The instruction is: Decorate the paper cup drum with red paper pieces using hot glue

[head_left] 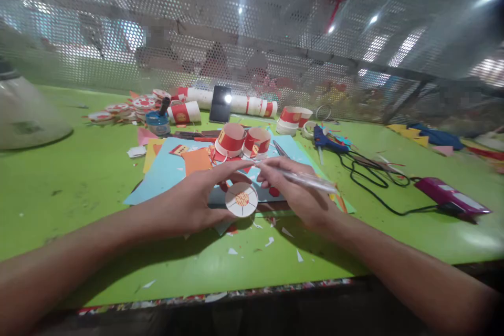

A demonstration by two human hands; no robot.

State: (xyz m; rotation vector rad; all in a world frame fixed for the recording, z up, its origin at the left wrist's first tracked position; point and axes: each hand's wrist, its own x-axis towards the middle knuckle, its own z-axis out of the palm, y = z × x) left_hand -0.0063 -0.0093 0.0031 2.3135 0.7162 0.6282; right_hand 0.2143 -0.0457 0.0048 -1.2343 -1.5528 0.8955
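your left hand (192, 197) is closed on a small round white paper piece with an orange patterned centre and dark lines running to its rim (241, 200). your thumb sits low at its edge and your fingers curl round the far side, probably so the marked face stays tilted towards you. the piece is in front of you, seemingly lifted above the green tabletop (98, 168), by the near edge of the light blue paper sheet (157, 184).

your right hand (303, 191) pinches a slim silvery pen-like tool (309, 179) near its tip, a grip that looks chosen for fine control. that tip is close to your left forefinger; whether they touch, you cannot tell.

two red-and-white paper cups (230, 140) stand just beyond, likely handy there. the blue glue gun (328, 140) lies off to the right, perhaps to leave your hands room. the dark flat-screened device (220, 105) leans upright against a row of white and red cups (255, 105), its screen side perhaps turned to you.
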